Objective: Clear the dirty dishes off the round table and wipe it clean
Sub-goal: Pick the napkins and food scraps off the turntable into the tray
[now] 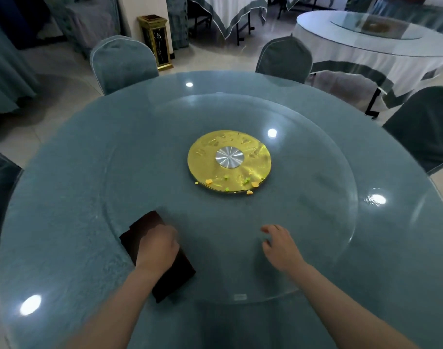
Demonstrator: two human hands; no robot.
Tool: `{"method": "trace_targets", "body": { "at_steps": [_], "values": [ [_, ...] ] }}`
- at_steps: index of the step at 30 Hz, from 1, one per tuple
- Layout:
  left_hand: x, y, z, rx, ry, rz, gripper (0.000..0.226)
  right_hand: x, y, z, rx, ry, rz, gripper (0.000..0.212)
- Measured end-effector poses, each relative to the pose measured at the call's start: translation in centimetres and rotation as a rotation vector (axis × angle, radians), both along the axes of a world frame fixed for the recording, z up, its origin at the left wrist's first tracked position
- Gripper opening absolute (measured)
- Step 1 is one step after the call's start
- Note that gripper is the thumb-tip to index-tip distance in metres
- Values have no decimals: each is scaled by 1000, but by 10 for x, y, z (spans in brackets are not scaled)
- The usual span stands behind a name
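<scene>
Food scraps [230, 183] lie ahead and right of the left hand [157, 245] pressing the dark cloth [175, 270]; right hand [279, 244] hovers nearer, fingers loose, holding nothing.

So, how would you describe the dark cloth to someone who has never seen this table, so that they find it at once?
Start at the big round glass-topped table with the gold disc in its middle. Come toward the near edge, on the left, where the left hand presses on a folded cloth. It is the only dark brown, flat, rectangular thing there; the food crumbs by the disc are tiny, yellow and green.
</scene>
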State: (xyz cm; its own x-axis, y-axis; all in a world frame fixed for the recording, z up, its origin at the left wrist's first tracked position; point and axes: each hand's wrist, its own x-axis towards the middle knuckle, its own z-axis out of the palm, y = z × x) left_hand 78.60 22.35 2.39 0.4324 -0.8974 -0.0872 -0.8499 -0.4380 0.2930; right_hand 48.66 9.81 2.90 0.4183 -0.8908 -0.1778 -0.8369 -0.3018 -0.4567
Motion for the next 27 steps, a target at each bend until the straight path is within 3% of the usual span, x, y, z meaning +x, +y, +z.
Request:
{"method": "trace_targets", "body": {
  "at_steps": [7,19,27],
  "values": [
    [18,-76,-15,-95,192,97,29,39,-65,-12,-67,-153,-81,25],
    [42,-183,-28,-240,348,213,35,88,-115,-38,-159,-141,-122,38],
    [51,-214,-37,-279,254,230,20,97,-118,-49,-304,-166,-119,24]
  ]
}}
